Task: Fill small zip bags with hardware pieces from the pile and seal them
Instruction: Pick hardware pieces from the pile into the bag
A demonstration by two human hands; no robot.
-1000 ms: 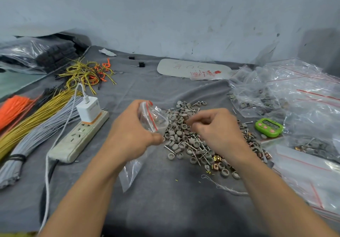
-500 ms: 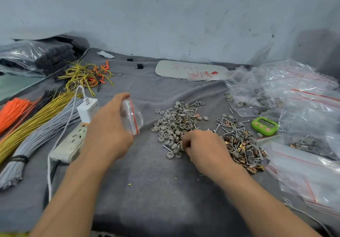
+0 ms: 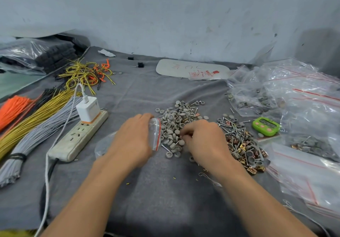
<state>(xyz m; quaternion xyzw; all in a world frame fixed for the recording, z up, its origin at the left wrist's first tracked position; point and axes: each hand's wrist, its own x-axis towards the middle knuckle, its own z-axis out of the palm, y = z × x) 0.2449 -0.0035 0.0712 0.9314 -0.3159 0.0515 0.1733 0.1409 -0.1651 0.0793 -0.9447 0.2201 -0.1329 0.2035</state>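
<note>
- Left hand (image 3: 132, 139) grasping the small zip bag (image 3: 155, 133), fingers curled round its neck, red zip strip and mouth facing the other hand, clear body trailing behind the palm onto the cloth (image 3: 165, 200)
- Right hand (image 3: 204, 141) just beside that mouth, fingers (image 3: 184, 133) bent down into the pile of grey caps (image 3: 173, 122); whether they've pinched a piece I can't tell, the tips are buried
- To do this well, I'd say: hold the mouth wide and low against the pile's edge for a short carry, pinch a few pieces rather than a fistful, and leave the strip free of bits so it presses shut
- Past the right knuckles, a second heap of screws and brass clips (image 3: 241, 145), caps mixed in
- Farther out that side, a green timer (image 3: 265, 126), digits too small to read, and large clear bags (image 3: 294, 93) with red strips
- Beyond the left wrist, a power strip (image 3: 79, 137) with a white charger (image 3: 88, 109), no brand legible
- Far ahead of all the fingertips, a white card (image 3: 191, 69) with red handwriting and a red printed mark, unreadable from here
</note>
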